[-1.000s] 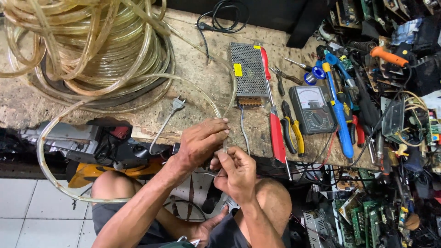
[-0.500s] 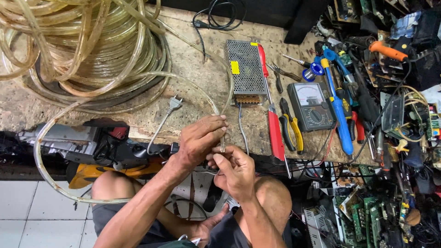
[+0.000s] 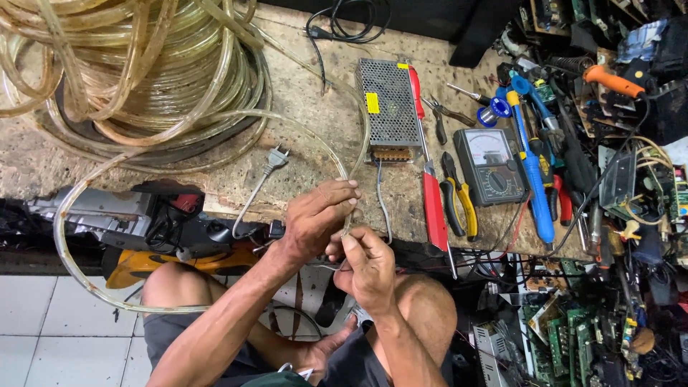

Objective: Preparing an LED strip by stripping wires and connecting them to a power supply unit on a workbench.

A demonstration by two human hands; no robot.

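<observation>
Pinching the clear tube's end [image 3: 349,215], left hand [image 3: 315,218] fingers closed, right hand [image 3: 367,266] fingers gripping too, above the desk [image 3: 308,143] edge.

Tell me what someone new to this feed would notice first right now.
Probably the big coil of clear tubing heaped on the bench's far left, with one strand looping down and back up to the left hand and right hand, which pinch its end together at the bench edge. Next, the perforated metal power supply box at centre, and the meter among crowded tools on the right.
</observation>
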